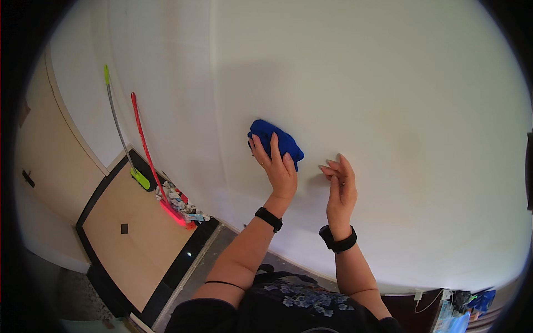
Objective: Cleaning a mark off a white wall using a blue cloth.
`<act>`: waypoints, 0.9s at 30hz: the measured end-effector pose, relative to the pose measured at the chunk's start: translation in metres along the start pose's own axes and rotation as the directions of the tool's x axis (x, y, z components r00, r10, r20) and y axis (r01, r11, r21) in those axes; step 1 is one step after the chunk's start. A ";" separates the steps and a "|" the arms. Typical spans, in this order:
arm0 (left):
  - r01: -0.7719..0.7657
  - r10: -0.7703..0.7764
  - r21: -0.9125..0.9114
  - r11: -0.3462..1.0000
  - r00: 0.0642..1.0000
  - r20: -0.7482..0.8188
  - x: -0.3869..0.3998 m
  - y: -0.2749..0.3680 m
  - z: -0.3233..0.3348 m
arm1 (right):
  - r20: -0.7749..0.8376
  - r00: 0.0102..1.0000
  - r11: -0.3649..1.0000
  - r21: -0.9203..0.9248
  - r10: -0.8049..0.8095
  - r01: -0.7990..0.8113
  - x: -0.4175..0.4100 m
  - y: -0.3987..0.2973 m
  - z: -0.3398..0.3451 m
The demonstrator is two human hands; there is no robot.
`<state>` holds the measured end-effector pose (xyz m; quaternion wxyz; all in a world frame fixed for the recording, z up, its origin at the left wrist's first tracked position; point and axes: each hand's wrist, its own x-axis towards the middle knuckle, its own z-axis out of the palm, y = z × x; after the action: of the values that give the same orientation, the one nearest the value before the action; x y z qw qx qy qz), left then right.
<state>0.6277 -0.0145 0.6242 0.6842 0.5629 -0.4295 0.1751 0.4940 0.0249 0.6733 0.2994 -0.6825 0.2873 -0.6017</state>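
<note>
Pressed flat to the white wall (333, 95) is a folded blue cloth (283, 139), with my left hand (277, 168) spread over it. Its fingers lie across the cloth's front, and a black band circles that wrist. My right hand (342, 189) is to the right of the cloth, bare of any object, its fingers apart and slightly bent close to the wall. Whether its fingertips touch the wall I cannot tell. A faint yellowish stain (402, 133) marks the wall above and right of that hand.
At left, a green-headed broom (140, 179) and a red-handled broom (143, 137) lean on the wall. Crumpled litter (179, 197) lies beside them on dark-bordered tan floor (145, 245). A door (54, 137) stands far left. Bags (481, 299) and a white cable (429, 306) are at lower right.
</note>
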 end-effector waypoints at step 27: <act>0.029 -0.026 0.022 0.999 0.996 -0.088 0.044 -0.013 -0.006 | 0.057 0.997 0.999 0.028 0.043 -0.045 -0.008 0.014 0.019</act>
<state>0.6644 -0.0232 0.6504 0.6980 0.5684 -0.3893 0.1950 0.5112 0.0229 0.6562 0.3306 -0.6884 0.2849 -0.5794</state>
